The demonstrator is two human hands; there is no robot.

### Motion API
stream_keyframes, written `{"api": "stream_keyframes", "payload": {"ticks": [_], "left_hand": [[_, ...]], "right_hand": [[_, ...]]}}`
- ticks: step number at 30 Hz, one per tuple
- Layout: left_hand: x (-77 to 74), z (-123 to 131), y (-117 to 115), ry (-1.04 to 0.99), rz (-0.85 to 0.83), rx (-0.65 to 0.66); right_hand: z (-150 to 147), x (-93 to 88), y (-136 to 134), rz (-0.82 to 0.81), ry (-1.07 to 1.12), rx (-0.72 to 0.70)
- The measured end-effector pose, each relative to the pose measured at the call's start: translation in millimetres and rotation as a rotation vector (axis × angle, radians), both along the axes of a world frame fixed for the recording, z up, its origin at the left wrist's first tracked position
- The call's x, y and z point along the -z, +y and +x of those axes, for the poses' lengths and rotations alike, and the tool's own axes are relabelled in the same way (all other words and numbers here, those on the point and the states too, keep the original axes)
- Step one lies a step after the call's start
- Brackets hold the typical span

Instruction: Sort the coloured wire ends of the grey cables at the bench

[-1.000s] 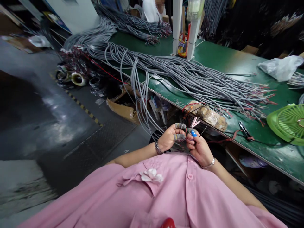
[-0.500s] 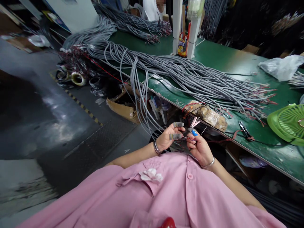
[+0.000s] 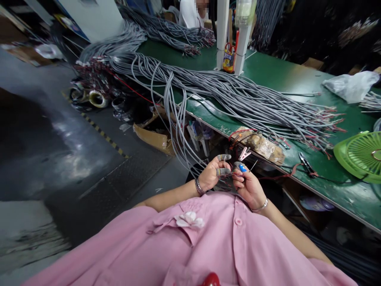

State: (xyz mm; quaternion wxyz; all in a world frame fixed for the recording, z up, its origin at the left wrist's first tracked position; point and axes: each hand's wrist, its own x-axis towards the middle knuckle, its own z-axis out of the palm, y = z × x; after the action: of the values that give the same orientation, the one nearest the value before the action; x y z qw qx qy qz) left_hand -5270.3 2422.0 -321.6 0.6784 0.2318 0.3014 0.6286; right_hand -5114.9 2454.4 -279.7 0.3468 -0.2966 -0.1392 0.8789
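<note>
My left hand (image 3: 210, 174) is closed in a pinch on thin reddish wires (image 3: 228, 174), with grey covers on its thumb and a finger. Right beside it, my right hand (image 3: 250, 188) is also closed; a blue patch shows at its thumb. A thin pointed metal tool (image 3: 253, 165) sticks out from between its fingers, and the wires reach these fingertips too. Grey cables (image 3: 182, 139) hang from the bench down to behind my left hand. Just beyond my hands, a pink clip (image 3: 244, 153) is at the bench edge. The wire ends are too small to make out.
A large bundle of grey cables (image 3: 214, 87) lies along the green bench (image 3: 274, 71). A taped cardboard piece (image 3: 262, 146), pliers (image 3: 307, 163) and a green fan (image 3: 361, 155) are along its near side. An open carton (image 3: 153, 137) stands below. Across the bench is another person (image 3: 188, 14).
My left hand has shifted slightly right, closer to my right hand, and its fingertips now meet the wires nearer the right fingers. My right hand has barely moved.
</note>
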Motion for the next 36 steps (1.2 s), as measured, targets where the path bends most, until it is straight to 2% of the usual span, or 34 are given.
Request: {"api": "stream_keyframes", "payload": {"ticks": [8, 10, 12, 14, 15, 17, 19, 21, 23, 24, 26, 30, 33, 36], "left_hand": [[-7.0, -18, -5, -0.368, 0.041, 0.149], [-3.9, -27, -6, -0.433, 0.051, 0.089], [3.1, -36, -5, -0.449, 0.038, -0.036], [10.9, -42, -3, -0.331, 0.003, -0.139], [13.8, -43, -2, -0.202, -0.007, -0.149], [15.8, -42, -1, 0.142, 0.029, -0.04], [13.0, -39, -2, 0.434, 0.132, 0.197], [8.0, -35, -4, 0.552, 0.218, 0.456], [4.2, -31, -6, 0.514, 0.228, 0.589], [3.3, -29, -7, 0.458, 0.207, 0.582], [3.1, -24, -10, 0.307, 0.154, 0.475], [-0.1, -21, -14, -0.035, 0.105, 0.281], [-9.8, -37, -13, -0.255, 0.081, 0.08], [-18.3, -57, -13, -0.273, 0.093, -0.083]], "right_hand": [[2, -0.2, -1, 0.001, 0.064, -0.015], [3, -0.3, -1, 0.003, 0.07, -0.014], [3, -1.1, -1, -0.001, 0.064, -0.005], [3, -2.1, -1, -0.004, 0.06, 0.002], [3, -2.6, -1, -0.003, 0.061, 0.001], [2, -3.0, -1, 0.007, 0.064, -0.01], [0, -2.8, -1, 0.023, 0.055, -0.02], [-1, -2.9, -2, 0.034, 0.028, -0.027], [-1, -4.6, -2, 0.04, 0.002, -0.041], [-1, -6.4, -3, 0.05, -0.004, -0.052], [0, -11.2, -5, 0.119, -0.017, -0.072], [5, -18.0, -7, 0.399, -0.129, -0.126], [15, -15.7, -3, 0.476, -0.211, -0.081], [28, -14.9, 2, 0.521, -0.322, 0.022]]}}
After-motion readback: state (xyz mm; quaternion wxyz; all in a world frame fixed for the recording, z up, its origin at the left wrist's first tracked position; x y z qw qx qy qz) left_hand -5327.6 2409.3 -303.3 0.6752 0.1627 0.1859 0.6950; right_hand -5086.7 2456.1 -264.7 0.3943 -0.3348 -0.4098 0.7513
